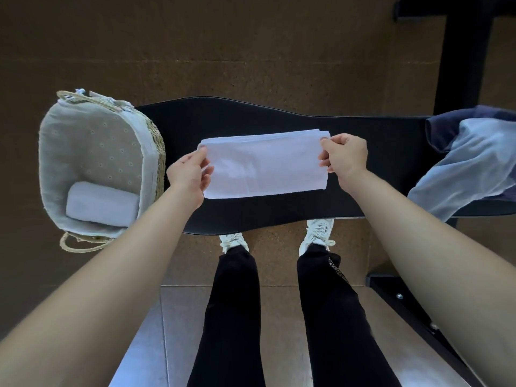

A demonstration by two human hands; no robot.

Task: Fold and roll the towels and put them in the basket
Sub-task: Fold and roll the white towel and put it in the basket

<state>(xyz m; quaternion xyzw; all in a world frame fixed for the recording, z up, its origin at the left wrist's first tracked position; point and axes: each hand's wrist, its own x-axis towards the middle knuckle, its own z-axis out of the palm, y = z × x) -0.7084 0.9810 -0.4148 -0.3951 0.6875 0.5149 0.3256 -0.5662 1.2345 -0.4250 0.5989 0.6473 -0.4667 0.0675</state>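
The long black surface [251, 118] spans mid-frame. At left sits a lined woven basket [156, 152] holding a rolled white towel [102, 203]. At centre lies a folded white towel [265, 163] — left hand [190, 171] and right hand [346, 157] fingers pinch its ends.

- I see soft, even, rather dim light — warm brown at the top of the frame, no hard shadows.
- A pale sheen lies on the floor tiles [145, 344] at bottom left.
- Wide-angle bending swells both forearms at the lower corners.
- The centre is fairly sharp; edges look softer and slightly smeared.
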